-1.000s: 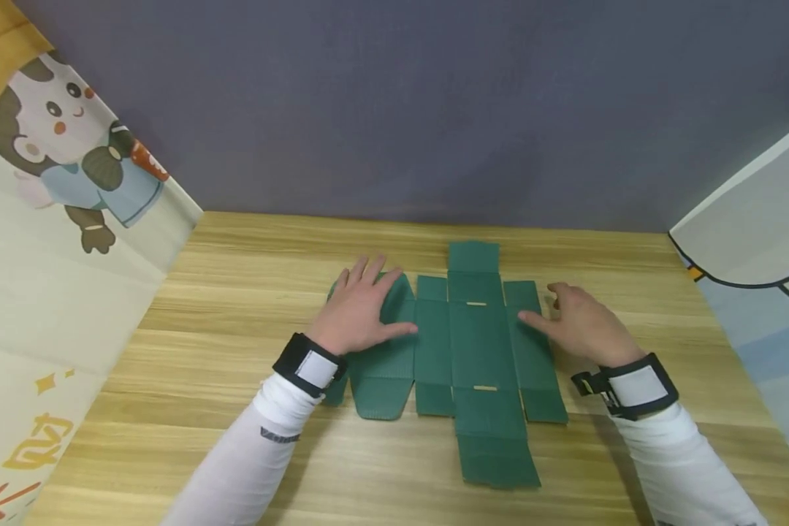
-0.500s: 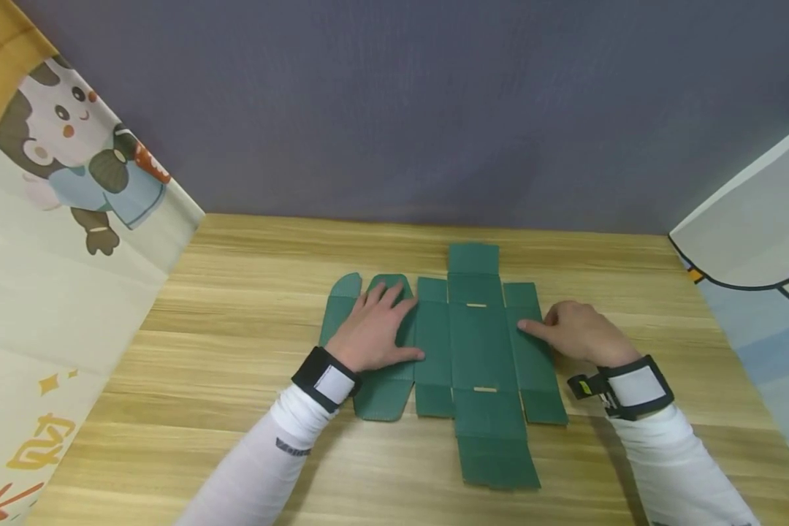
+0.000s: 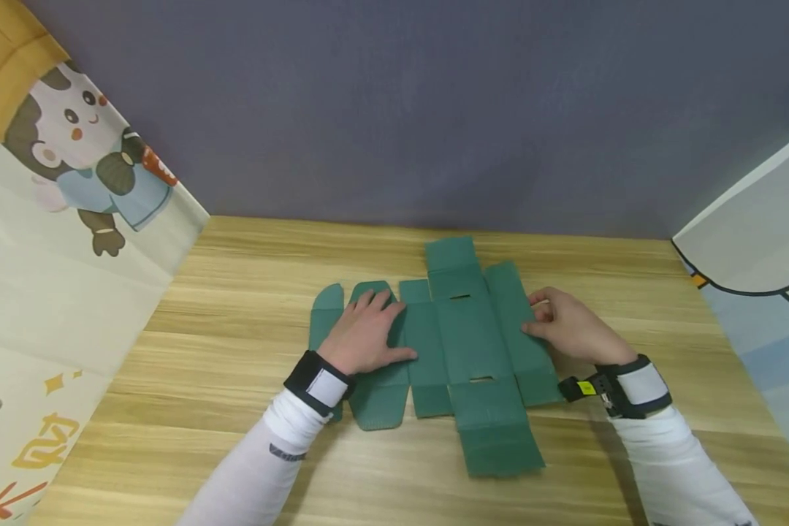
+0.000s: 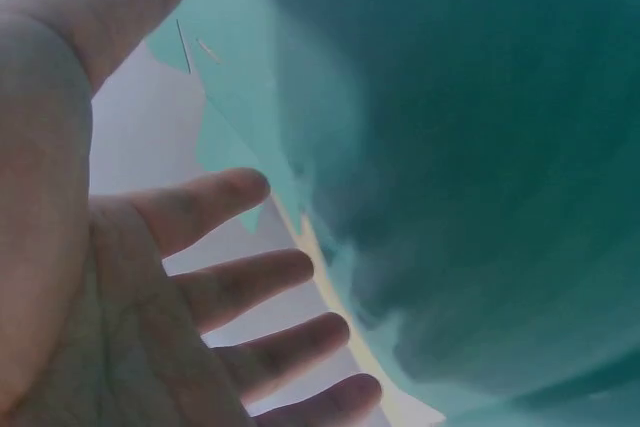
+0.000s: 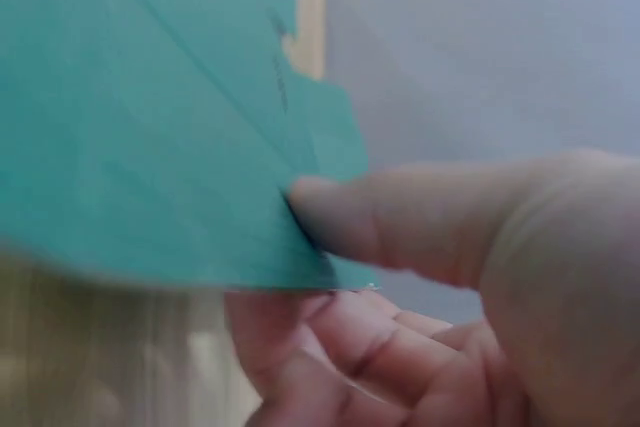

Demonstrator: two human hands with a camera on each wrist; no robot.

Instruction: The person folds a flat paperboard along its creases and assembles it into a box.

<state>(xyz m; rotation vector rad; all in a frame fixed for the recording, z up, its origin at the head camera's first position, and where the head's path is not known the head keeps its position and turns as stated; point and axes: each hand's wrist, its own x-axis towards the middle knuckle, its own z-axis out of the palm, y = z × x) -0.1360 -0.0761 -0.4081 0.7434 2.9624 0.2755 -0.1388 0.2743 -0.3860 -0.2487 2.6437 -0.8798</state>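
A green cardboard box blank (image 3: pixel 476 336), unfolded with creased flaps and two small slots, lies on the wooden table. My right hand (image 3: pixel 575 329) pinches its right edge, thumb on top and fingers curled beneath, as the right wrist view shows with the thumb (image 5: pixel 390 217) over the green card (image 5: pixel 180 147). That right side is raised and tilted. My left hand (image 3: pixel 364 336) rests with spread, straight fingers over the left panel of the blank. In the left wrist view the fingers (image 4: pixel 270 272) are extended beside the green card (image 4: pixel 480 167).
The wooden table (image 3: pixel 237 292) extends around the blank on all sides. Behind it rises a dark grey-blue backdrop (image 3: pixel 421 109). A light panel with a cartoon figure (image 3: pixel 92 161) stands at the left, another printed panel (image 3: pixel 756 226) at the right.
My right hand has taken hold of the blank's right edge and lifted it. The blank has shifted slightly left and turned, and my left hand has slid onto its left panel.
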